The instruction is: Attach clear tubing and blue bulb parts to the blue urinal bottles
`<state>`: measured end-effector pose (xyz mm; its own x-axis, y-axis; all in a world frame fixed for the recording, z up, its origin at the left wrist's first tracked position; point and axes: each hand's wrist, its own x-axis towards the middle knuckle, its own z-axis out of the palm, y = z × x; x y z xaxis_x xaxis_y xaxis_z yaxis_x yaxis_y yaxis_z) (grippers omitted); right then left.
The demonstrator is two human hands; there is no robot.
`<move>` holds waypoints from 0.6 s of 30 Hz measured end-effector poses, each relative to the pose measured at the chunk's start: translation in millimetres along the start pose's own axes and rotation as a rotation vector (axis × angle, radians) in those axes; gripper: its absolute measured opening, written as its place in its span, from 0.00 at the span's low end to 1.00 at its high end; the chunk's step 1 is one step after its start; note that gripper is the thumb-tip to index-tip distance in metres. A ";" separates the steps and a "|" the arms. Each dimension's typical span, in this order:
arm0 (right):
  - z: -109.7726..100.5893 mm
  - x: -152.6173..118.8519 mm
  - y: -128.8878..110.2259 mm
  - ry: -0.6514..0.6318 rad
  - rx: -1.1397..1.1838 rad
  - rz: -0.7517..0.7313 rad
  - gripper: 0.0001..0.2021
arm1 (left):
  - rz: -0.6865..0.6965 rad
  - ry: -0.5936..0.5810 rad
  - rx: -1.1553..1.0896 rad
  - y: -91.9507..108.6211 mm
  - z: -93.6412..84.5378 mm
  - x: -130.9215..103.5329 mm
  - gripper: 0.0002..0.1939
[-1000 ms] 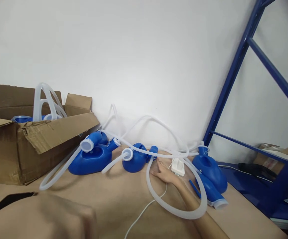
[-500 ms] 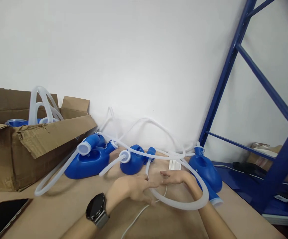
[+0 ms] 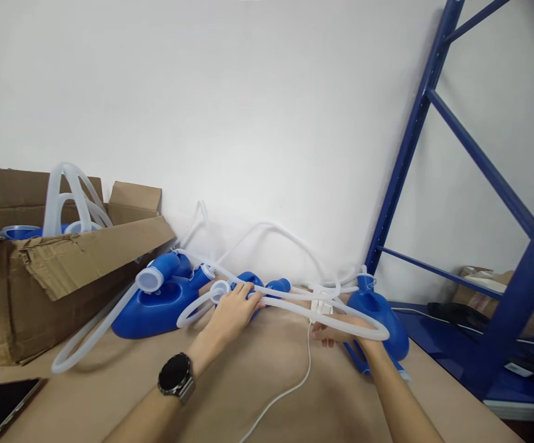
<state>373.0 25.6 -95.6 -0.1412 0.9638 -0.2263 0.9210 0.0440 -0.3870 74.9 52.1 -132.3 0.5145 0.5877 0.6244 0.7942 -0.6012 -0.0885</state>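
Note:
My left hand point(image 3: 235, 311), below a wrist with a black watch point(image 3: 175, 374), is closed over the middle blue urinal bottle point(image 3: 247, 277), largely hiding it. A translucent tube point(image 3: 294, 307) runs past its fingertips and loops over my right wrist. Under that loop, my right hand point(image 3: 338, 329) holds nothing visible, its fingers loosely curled and apart. It is close to a white adapter point(image 3: 321, 306) with a white cable point(image 3: 304, 372). The right blue urinal bottle point(image 3: 380, 320) stands beside my right forearm. Another blue urinal bottle point(image 3: 156, 307) lies to the left.
An open cardboard box point(image 3: 73, 271) with more blue bottles and tubes stands at the left. A phone point(image 3: 2, 403) lies on the table's point(image 3: 202, 418) near left. Blue shelf posts point(image 3: 410, 141) rise at the right. Tangled tubes lie against the white wall point(image 3: 248, 123).
My left hand has moved up and left onto the middle bottle. My right hand has turned down, fingers curling. The tube loop has risen, and the view has shifted slightly.

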 end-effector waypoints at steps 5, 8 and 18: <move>-23.7 -1.6 27.7 -0.030 0.017 0.078 0.16 | -0.132 0.210 0.241 -19.0 10.4 -4.2 0.17; -42.9 -7.4 60.3 0.137 -0.011 0.165 0.21 | -0.129 0.229 0.316 -30.3 11.3 -5.6 0.16; -2.9 23.4 145.4 0.591 -0.022 0.631 0.59 | -0.088 0.161 0.389 -14.5 23.3 -10.8 0.13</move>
<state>504.6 55.3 -154.6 0.6054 0.7882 0.1110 0.7713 -0.5464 -0.3264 65.3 67.1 -155.9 0.4065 0.5176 0.7529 0.9116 -0.2852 -0.2960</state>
